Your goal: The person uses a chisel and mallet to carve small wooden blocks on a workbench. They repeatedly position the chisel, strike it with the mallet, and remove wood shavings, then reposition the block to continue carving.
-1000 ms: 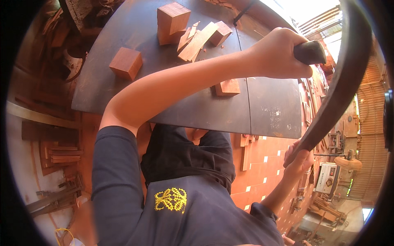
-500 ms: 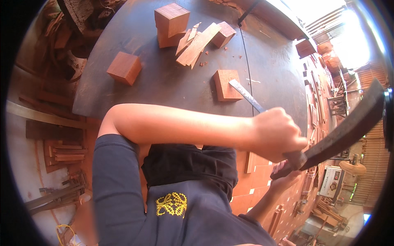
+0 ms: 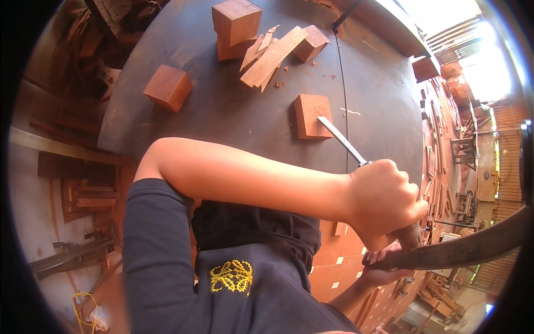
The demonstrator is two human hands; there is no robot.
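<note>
So the main piece was a reddish-brown squarish wooden block [image 3: 311, 115], sitting on the dark, scuffed, smooth-looking worktop [image 3: 239, 119], just left of a thin dark seam [image 3: 341, 67]. It had crisp edges and flat sides, with a rough, scratched-up patch on its upper face. The straight, flat metal-bladed chisel [image 3: 344, 140] had its tip at that face, on the side toward the seam.

The left hand [image 3: 385, 199], on the near right side of the block, was balled tight around the chisel's handle, fingers fully curled, and the rounded butt poked out below the fist. Further out that way, the right hand [image 3: 388, 274] had its fingers wrapped round the narrow end of a curved dark wooden club [image 3: 467, 245], worn and matte. The club came right up by the butt, but I couldn't tell if they touched.

Beyond the block lay thin, pale, splintery wood strips [image 3: 274, 58], a smaller reddish wooden block [image 3: 312, 43] and two stacked chunky wooden cubes [image 3: 237, 25]. Another reddish cube [image 3: 168, 88] sat well off to its left.
</note>
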